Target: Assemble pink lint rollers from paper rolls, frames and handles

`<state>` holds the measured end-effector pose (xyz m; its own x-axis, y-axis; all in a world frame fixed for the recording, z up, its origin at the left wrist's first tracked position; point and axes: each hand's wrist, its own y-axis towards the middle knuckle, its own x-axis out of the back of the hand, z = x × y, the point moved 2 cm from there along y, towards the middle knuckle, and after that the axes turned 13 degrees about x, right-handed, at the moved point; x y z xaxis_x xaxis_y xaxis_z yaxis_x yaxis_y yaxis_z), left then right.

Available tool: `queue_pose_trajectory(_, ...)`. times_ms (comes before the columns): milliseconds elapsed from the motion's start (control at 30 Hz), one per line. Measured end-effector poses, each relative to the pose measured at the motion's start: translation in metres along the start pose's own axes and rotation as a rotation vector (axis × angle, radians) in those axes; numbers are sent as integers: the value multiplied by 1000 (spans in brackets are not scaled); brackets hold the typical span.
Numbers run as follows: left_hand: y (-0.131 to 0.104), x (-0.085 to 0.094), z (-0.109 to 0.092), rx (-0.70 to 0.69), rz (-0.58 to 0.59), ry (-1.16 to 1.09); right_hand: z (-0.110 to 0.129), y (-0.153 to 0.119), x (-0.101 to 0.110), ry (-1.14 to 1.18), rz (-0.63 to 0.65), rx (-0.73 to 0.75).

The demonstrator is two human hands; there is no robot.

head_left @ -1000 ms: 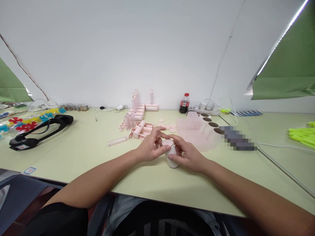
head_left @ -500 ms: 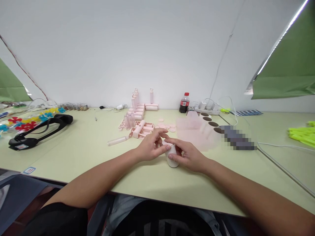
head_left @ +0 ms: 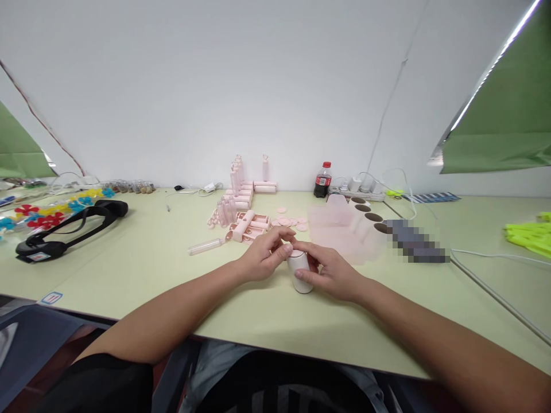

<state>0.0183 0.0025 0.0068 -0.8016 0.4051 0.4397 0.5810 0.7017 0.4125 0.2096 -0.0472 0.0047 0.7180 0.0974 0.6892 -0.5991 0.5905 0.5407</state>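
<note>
A white cylinder (head_left: 300, 275) stands on the pale green table, tilted slightly, with a thin dark line around its top. My right hand (head_left: 329, 272) is wrapped around its right side, thumb on the front, fingers behind and at the top edge. My left hand (head_left: 269, 252) is at the upper left of the cylinder, thumb and fingers curled at its top rim. Just beyond the hands lie flat pink discs (head_left: 284, 221) and pink slotted holders (head_left: 247, 226). Clear tubes (head_left: 226, 211) stand to the left of these, and one tube (head_left: 205, 247) lies on its side.
Pink translucent sheets (head_left: 340, 229) lie right of the hands beside brown-ended rolls (head_left: 373, 217). A cola bottle (head_left: 322, 180) stands near the wall by a power strip (head_left: 365, 195). A black headset (head_left: 71, 232) lies at the left.
My left thumb has shifted up and left from the cylinder's top, uncovering more of its top and front. My right hand stays in place around it.
</note>
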Motion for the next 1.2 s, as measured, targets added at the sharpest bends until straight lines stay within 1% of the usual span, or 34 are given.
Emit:
queue_pose_trajectory(100, 0, 0, 3, 20, 24, -57, 1, 0, 1, 3, -5, -2)
queue_pose_trajectory(467, 0, 3, 1, 2, -4, 100, -1, 0, 0, -6, 3, -19)
queue_pose_trajectory(633, 0, 3, -1, 3, 9, 157, 0, 0, 1, -11, 1, -31)
queue_pose_trajectory(767, 0, 3, -2, -5, 30, 173, -1, 0, 1, -7, 5, -33)
queue_pose_trajectory(1000, 0, 3, 0, -11, 18, 179, -1, 0, 1, -2, 12, -44)
queue_pose_trajectory(1133, 0, 3, 1, 13, 10, 197, -1, 0, 0, -8, -9, -22)
queue_pose_trajectory(1200, 0, 3, 1, 31, -6, 207, -1, -1, 0, -18, -40, -12)
